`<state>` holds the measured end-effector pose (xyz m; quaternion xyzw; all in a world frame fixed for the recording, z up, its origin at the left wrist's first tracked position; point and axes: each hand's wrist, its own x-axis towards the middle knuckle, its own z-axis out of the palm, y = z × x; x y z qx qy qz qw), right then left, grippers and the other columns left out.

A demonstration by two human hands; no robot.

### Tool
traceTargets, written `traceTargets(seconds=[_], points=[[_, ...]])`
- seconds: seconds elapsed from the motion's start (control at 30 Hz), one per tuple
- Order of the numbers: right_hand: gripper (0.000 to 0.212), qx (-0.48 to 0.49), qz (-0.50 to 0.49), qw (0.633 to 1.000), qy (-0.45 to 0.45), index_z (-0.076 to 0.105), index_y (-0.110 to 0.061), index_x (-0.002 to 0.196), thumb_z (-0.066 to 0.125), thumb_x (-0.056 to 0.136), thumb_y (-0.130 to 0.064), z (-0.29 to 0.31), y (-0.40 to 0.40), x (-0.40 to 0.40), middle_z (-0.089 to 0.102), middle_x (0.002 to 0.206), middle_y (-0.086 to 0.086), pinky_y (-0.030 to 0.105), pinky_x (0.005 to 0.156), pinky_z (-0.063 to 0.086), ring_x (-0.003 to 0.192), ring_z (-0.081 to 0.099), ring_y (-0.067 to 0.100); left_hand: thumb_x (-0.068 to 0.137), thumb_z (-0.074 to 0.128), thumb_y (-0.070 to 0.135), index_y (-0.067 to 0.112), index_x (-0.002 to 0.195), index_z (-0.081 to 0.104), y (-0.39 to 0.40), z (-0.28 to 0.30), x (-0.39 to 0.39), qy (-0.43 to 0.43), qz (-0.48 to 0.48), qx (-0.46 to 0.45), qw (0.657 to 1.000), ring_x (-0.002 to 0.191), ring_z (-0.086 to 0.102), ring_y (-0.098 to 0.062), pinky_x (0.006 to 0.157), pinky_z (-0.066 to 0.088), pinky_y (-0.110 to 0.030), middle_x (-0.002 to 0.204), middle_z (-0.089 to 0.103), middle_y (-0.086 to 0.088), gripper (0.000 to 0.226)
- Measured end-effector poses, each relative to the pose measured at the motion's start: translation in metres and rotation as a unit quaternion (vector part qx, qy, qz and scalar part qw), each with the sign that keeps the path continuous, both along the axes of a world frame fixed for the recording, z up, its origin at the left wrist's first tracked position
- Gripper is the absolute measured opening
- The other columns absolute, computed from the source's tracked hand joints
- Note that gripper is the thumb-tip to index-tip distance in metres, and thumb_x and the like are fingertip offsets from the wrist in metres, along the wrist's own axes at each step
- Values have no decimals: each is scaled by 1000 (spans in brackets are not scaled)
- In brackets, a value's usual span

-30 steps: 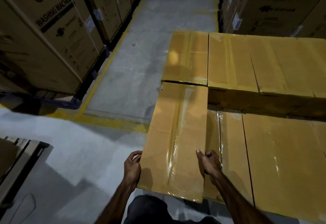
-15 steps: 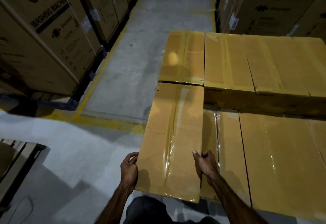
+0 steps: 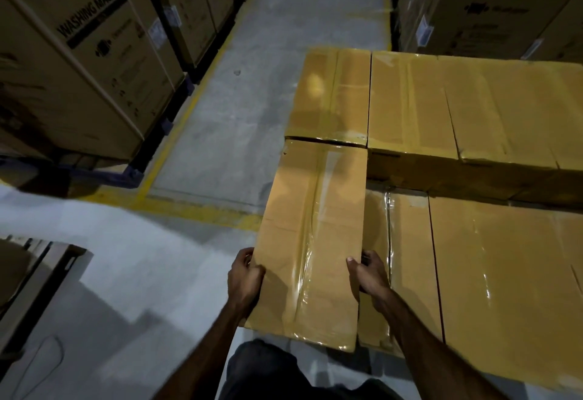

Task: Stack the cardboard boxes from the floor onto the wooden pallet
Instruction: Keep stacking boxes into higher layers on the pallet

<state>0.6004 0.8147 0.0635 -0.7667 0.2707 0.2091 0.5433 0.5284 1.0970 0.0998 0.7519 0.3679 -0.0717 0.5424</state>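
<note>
Both hands clamp one long box (image 3: pixel 312 235) by its near end: left hand (image 3: pixel 245 279) curled on left edge, right hand (image 3: pixel 367 276) on right edge. Stacked boxes (image 3: pixel 492 106) beyond and right of the grip.

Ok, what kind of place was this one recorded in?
Most likely an appliance warehouse aisle. Tall cartons printed "LG Washing Machine" stand in rows on both sides, yellow floor lines mark the concrete lane, and plain taped cardboard boxes are stacked in layers ahead.

Held box (image 3: pixel 312 242) sits between both grips; lower boxes (image 3: pixel 492 273) right of it, stacked boxes (image 3: pixel 441 100) beyond, floor (image 3: pixel 142 273) left.
</note>
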Motion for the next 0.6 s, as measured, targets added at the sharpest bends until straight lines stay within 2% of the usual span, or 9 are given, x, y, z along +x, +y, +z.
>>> traceTargets(seconds=[0.13,0.23,0.3,0.37,0.47,0.6], points=[[44,1,24,1000,-6,60,-24,136,75,94,-27,15,-1,27,69,124,-2,52,100,57,112,67,25,85,69,16,25,139,58,2,9,38,0,-72,25,997,106,62,-24,88,48,-34,124,67,2,56],[48,-6,30,999,-25,59,-25,139,75,93,-27,18,1,57,70,126,-1,52,98,59,110,67,25,86,72,22,24,143,55,6,8,79,8,-106,44,993,115,63,-29,91,49,-35,128,67,0,60],[52,0,35,999,-39,58,-26,142,75,93,-27,14,1,78,70,128,0,52,98,59,110,67,25,81,74,32,26,143,54,8,4,106,10,-118,52,992,117,64,-27,96,52,-38,125,66,7,66],[52,17,44,997,-55,56,-27,145,73,96,-26,14,2,95,69,130,-1,49,97,58,112,67,24,75,75,38,26,140,57,12,-1,130,-3,-126,55,990,113,66,-24,99,55,-41,121,69,9,68],[45,30,45,995,-88,55,-25,144,69,101,-22,12,8,110,66,123,-3,37,84,55,105,65,18,77,77,33,24,122,65,10,-12,152,-40,-128,60,989,100,70,-22,93,58,-42,107,75,6,47],[46,10,50,993,-102,57,-23,143,69,99,-15,-1,11,108,69,123,-2,41,95,54,112,65,24,76,76,28,29,114,64,4,-25,150,-68,-124,49,989,95,71,-18,89,61,-45,100,75,10,40]])
